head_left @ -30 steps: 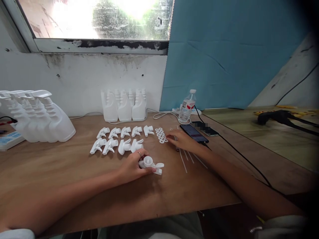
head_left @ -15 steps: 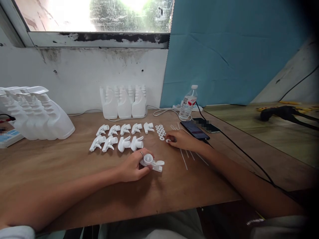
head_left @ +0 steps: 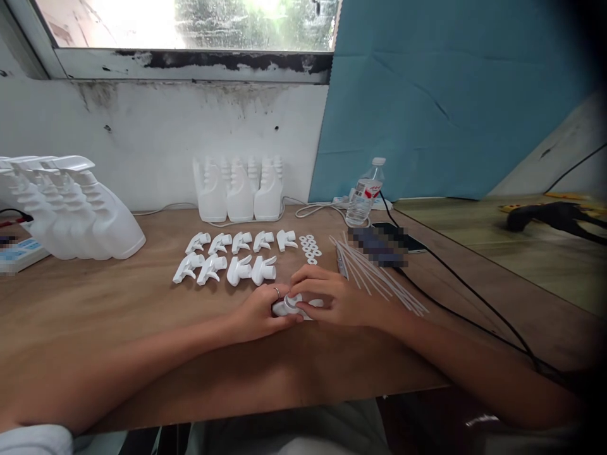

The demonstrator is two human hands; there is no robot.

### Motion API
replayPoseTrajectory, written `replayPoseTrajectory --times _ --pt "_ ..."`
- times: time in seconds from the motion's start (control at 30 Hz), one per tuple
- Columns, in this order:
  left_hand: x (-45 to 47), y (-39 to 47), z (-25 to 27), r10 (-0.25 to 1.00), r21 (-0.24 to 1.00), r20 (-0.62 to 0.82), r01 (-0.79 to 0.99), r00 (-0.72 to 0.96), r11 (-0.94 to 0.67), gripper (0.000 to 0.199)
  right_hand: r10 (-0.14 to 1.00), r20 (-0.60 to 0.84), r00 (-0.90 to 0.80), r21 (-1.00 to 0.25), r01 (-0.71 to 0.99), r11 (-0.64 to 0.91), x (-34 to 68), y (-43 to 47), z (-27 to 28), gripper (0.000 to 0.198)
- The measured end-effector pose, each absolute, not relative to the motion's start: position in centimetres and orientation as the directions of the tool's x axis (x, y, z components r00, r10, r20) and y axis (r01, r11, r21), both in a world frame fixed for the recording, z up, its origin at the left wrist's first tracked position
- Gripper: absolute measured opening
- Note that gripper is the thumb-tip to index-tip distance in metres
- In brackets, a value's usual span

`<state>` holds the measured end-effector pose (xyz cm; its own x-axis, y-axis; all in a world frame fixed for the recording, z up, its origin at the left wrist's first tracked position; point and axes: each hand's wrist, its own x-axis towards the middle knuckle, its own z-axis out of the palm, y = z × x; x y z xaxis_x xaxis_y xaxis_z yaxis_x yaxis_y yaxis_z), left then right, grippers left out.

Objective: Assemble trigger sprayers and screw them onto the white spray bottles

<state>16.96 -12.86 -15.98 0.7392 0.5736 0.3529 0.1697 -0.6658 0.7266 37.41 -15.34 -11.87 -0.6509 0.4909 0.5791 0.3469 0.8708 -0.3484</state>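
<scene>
My left hand [head_left: 260,314] is closed around a white trigger spray head [head_left: 281,308], its round socket facing up. Over that socket, my right hand [head_left: 327,294] has its fingertips pinched on a small white ring washer, largely hidden by the fingers. Behind my right hand lies a cluster of white ring washers [head_left: 309,245]. Two rows of white trigger spray heads [head_left: 237,272] stand to the far left of my hands. Thin clear dip tubes [head_left: 374,272] are fanned out on the table to the right.
White spray bottles [head_left: 241,194] stand against the wall, and more large bottles [head_left: 90,218] are at the left. A water bottle [head_left: 366,196], a phone [head_left: 379,246] and black cables [head_left: 455,322] occupy the right of the wooden table [head_left: 190,379].
My right hand has picked up a ring washer from beside the cluster and carried it left and nearer to me, onto the spray head. My left hand still holds the spray head.
</scene>
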Motion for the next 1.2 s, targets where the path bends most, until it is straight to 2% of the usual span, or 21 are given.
replayPoseTrajectory --times 0.23,0.37,0.5,0.57,0.67,0.77,0.87,1.0,1.2 --pt "17.0 -13.0 -15.8 0.577 0.716 0.347 0.188 0.74 -0.672 0.02 0.432 0.596 -0.677 -0.317 0.297 0.901 37.9 -15.1 -12.5 0.015" --pt "17.0 -13.1 -15.4 0.608 0.715 0.304 0.246 0.734 -0.654 0.023 0.419 0.589 -0.691 -0.309 0.286 0.907 38.2 -15.0 -12.7 0.01" --pt "16.5 -13.4 -15.7 0.661 0.761 0.262 0.271 0.703 -0.59 0.051 0.4 0.576 -0.713 -0.29 0.279 0.915 38.5 -14.7 -12.9 0.007" --pt "16.2 -13.6 -16.0 0.676 0.758 0.293 0.267 0.676 -0.595 0.056 0.398 0.565 -0.723 -0.284 0.283 0.916 38.5 -14.8 -12.9 0.008" --pt "15.8 -13.8 -16.3 0.643 0.683 0.386 0.263 0.662 -0.681 0.035 0.387 0.555 -0.736 -0.27 0.28 0.921 38.4 -14.9 -12.7 0.007" --pt "15.7 -13.8 -16.1 0.524 0.559 0.479 0.215 0.704 -0.801 0.015 0.375 0.553 -0.744 -0.258 0.275 0.926 38.2 -14.9 -12.7 0.008" --pt "15.7 -13.5 -15.9 0.437 0.467 0.535 0.178 0.723 -0.866 0.014 0.364 0.555 -0.748 -0.233 0.281 0.931 38.2 -14.7 -12.9 0.007" --pt "15.8 -13.2 -15.9 0.398 0.434 0.57 0.148 0.719 -0.889 0.01 0.32 0.571 -0.756 -0.155 0.283 0.946 38.1 -14.8 -12.9 0.005" --pt "15.8 -13.2 -16.0 0.401 0.425 0.585 0.155 0.705 -0.892 0.008 0.365 0.577 -0.731 0.049 0.477 0.878 37.7 -15.7 -12.8 0.016"
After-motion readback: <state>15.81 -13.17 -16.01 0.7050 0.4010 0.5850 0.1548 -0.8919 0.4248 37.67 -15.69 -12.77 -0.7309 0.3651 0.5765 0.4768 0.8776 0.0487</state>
